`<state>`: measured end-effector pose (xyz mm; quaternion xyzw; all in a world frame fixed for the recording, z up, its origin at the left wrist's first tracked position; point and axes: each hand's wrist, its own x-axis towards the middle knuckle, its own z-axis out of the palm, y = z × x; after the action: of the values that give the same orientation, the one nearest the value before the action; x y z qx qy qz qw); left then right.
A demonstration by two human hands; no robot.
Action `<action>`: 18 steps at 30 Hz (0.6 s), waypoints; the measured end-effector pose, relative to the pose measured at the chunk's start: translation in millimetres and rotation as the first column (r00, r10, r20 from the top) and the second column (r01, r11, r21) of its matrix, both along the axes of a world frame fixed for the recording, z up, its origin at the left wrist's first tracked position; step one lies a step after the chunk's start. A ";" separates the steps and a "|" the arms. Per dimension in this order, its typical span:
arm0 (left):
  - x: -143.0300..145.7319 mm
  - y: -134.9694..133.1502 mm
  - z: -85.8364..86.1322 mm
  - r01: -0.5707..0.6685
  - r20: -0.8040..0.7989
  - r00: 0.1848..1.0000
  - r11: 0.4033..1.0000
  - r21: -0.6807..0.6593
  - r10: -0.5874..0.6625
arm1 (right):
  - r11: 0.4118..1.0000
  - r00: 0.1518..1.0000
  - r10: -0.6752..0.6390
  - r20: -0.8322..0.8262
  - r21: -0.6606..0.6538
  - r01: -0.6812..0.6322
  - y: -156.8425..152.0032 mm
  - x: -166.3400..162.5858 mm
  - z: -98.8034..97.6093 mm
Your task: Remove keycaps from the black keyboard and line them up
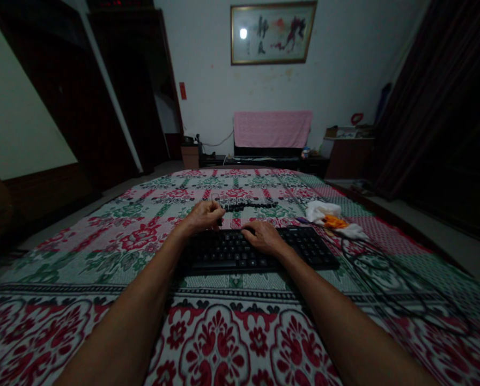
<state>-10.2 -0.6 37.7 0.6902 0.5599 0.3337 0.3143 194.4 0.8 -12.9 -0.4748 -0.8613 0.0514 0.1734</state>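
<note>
A black keyboard (pixel 304 247) lies on the flowered bedspread (pixel 103 241) in front of me. My left hand (pixel 202 215) is at the keyboard's far left corner. Its fingers are pinched together on something small and dark that I cannot make out. My right hand (pixel 267 237) rests on the upper middle of the keyboard, with its fingers curled down over the keys near the far edge. Just beyond both hands, a row of small dark pieces (pixel 251 205), which look like loose keycaps, lies on the bedspread.
A white cloth with an orange object (pixel 329 215) lies right of the keyboard. A black cable (pixel 378 271) loops across the bedspread at the right. Far off are a low cabinet with a pink cover (pixel 272 128) and a dark wardrobe (pixel 123 91) at the left.
</note>
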 end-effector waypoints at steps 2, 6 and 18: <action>2.6 -0.5 -0.9 -0.011 -0.052 0.999 0.999 0.039 0.013 | 1.000 1.000 0.007 -0.019 0.014 -0.007 1.1 0.3 -1.6; 11.9 -3.5 -1.9 -0.081 -0.205 0.972 0.985 0.152 0.112 | 1.000 0.999 0.005 -0.038 0.017 -0.004 1.6 0.3 -3.0; -3.5 4.9 -7.8 -0.231 -0.169 0.958 0.973 0.013 0.229 | 0.999 0.999 0.021 -0.031 0.035 -0.020 3.4 1.2 -4.5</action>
<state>-13.7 4.3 29.9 0.6453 0.6622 0.3060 0.2269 195.6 4.2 -17.4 -0.4620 -0.8640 0.0457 0.1947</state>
